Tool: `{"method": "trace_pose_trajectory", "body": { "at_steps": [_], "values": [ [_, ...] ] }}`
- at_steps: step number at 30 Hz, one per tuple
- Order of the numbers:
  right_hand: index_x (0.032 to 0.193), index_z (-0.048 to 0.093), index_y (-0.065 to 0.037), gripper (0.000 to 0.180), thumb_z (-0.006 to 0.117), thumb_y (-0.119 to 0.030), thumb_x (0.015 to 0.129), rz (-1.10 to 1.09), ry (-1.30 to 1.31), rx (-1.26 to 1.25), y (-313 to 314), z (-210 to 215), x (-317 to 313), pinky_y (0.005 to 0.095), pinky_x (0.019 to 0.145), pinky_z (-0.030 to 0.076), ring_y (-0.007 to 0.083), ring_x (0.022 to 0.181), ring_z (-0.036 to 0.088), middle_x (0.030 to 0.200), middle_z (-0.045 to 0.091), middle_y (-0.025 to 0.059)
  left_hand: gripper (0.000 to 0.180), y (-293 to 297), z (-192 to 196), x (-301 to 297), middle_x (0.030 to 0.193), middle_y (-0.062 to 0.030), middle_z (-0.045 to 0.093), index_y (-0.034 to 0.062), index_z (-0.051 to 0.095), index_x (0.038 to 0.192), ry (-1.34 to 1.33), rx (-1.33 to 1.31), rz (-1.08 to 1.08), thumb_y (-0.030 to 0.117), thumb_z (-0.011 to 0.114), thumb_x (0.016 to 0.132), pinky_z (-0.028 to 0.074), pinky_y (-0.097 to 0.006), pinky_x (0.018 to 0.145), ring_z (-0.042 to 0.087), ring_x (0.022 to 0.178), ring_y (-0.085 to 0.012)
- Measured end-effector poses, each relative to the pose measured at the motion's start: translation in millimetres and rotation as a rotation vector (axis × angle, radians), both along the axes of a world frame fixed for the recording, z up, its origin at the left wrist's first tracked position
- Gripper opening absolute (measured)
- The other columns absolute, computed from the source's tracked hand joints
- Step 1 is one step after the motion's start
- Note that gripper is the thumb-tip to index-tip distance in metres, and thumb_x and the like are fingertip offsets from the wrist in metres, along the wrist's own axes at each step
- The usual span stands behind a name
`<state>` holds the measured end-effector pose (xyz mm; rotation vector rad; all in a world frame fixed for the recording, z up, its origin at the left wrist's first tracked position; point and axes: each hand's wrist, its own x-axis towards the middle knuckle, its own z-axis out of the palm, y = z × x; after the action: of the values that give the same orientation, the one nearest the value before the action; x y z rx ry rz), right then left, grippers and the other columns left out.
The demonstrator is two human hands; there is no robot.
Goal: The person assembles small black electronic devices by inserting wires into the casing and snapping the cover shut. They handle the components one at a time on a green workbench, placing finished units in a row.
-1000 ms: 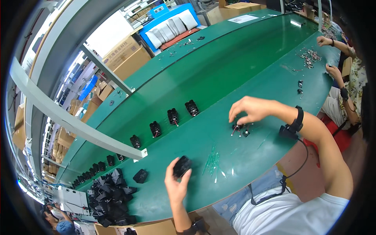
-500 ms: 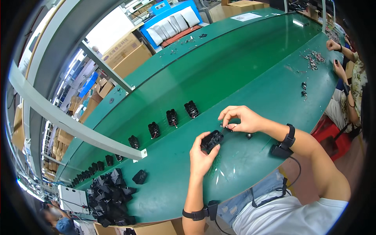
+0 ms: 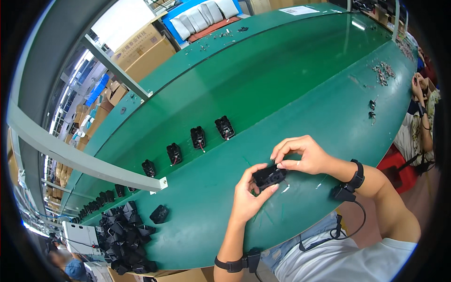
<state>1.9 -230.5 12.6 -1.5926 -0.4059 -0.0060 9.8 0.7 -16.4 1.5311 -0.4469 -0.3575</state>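
My left hand (image 3: 250, 193) is wrapped around a black plastic housing (image 3: 270, 177), held just above the green table with its hollow side up. At the far edge of the housing, the thumb and fingertips of my right hand (image 3: 303, 156) are pinched together. Whatever sits between those fingertips is too small and hidden to make out. Thin green and white strips (image 3: 285, 188) lie on the table beneath the housing.
Several black housings (image 3: 198, 137) with red wires stand along the sunken green lane. A dark pile of housings (image 3: 123, 232) and one single housing (image 3: 159, 214) are at left. Small wired parts (image 3: 372, 109) lie at right, near a co-worker's hands (image 3: 417, 87). A grey metal frame (image 3: 84, 155) crosses the left.
My right hand has come down to the housing, bringing its fingertips to the far edge. The housing has turned in my left hand. The whole view has shifted slightly.
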Motion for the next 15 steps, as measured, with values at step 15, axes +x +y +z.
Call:
{"method": "trace_pose_trajectory", "body": {
  "at_steps": [15],
  "values": [
    [0.094, 0.073, -0.004, 0.008, 0.075, -0.008, 0.087, 0.033, -0.083, 0.080, 8, 6, -20, 0.0376, 0.096, 0.050, 0.0231, 0.111, 0.062, 0.118, 0.069, 0.0136, 0.064, 1, -1, 1, 0.131, -0.0149, 0.061, -0.0052, 0.051, 0.136, 0.144, -0.382, -0.126, -0.003, 0.080, 0.079, 0.050, -0.035, 0.099, 0.060, 0.119, -0.0224]
  ]
}}
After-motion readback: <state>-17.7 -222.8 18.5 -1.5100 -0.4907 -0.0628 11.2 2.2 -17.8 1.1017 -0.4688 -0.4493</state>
